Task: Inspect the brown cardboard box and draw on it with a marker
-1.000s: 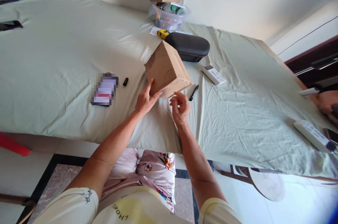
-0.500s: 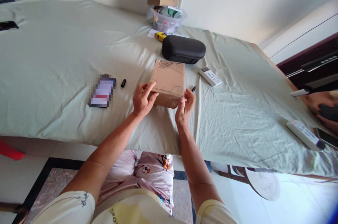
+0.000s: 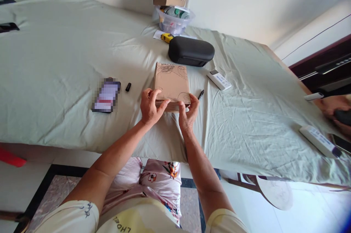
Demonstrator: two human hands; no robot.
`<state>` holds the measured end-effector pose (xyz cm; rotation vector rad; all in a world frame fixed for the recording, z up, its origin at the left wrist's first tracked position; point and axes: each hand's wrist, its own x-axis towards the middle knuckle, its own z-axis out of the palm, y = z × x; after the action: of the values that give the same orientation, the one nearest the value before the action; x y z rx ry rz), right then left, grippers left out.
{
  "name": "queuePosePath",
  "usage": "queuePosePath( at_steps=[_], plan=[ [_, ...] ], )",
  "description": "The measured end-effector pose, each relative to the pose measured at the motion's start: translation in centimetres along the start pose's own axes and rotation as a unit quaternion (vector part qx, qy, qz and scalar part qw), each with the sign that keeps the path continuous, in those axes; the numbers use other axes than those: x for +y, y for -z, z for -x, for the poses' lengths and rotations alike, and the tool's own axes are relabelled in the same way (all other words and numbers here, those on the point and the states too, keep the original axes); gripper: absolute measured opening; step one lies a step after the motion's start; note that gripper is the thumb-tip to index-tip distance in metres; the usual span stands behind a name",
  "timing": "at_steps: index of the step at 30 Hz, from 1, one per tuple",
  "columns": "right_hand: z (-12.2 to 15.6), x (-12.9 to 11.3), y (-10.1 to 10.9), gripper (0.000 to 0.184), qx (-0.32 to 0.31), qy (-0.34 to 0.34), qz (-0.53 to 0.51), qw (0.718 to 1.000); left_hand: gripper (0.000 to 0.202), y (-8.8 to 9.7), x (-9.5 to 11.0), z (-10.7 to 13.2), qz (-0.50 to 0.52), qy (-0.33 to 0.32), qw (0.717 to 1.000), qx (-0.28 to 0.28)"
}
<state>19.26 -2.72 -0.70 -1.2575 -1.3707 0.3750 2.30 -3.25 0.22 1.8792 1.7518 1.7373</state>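
Brown cardboard box (image 3: 172, 82) on pale green cloth (image 3: 68, 50), lightly gripped near its front corners by left hand (image 3: 151, 108) and right hand (image 3: 188, 111). Apparently steadying it; probably calls next for even pressure from both sides.

- I monitor one head-worn camera, looking forward and down over the wearer's chest.
- Nearest: shirt (image 3: 148, 213), at the bottom edge.
- Mid-frame, closer in than the far table edge: left hand (image 3: 150, 109), right hand (image 3: 189, 114).
- Beyond: cloth-covered table (image 3: 246, 116), then wall (image 3: 233, 2) across the top.
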Motion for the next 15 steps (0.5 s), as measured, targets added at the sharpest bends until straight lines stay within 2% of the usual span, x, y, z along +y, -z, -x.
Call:
queuePosePath(
  at_steps=[4,11,15],
  plan=[
    [-0.5,0.0,-0.1,0.051,-0.017,-0.026,-0.072,0.997,0.056,0.1,-0.5,-0.5,0.036,0.013,0.999,0.007],
    [-1.6,-0.2,0.7,0.051,-0.036,-0.036,-0.093,0.994,0.057,0.3,-1.3,-1.1,0.063,0.021,0.998,0.004],
    [-2.4,1.0,1.3,0.047,-0.07,-0.046,-0.099,0.992,0.062,0.2,-2.4,-1.4,0.099,0.064,0.993,-0.009]
  ],
)
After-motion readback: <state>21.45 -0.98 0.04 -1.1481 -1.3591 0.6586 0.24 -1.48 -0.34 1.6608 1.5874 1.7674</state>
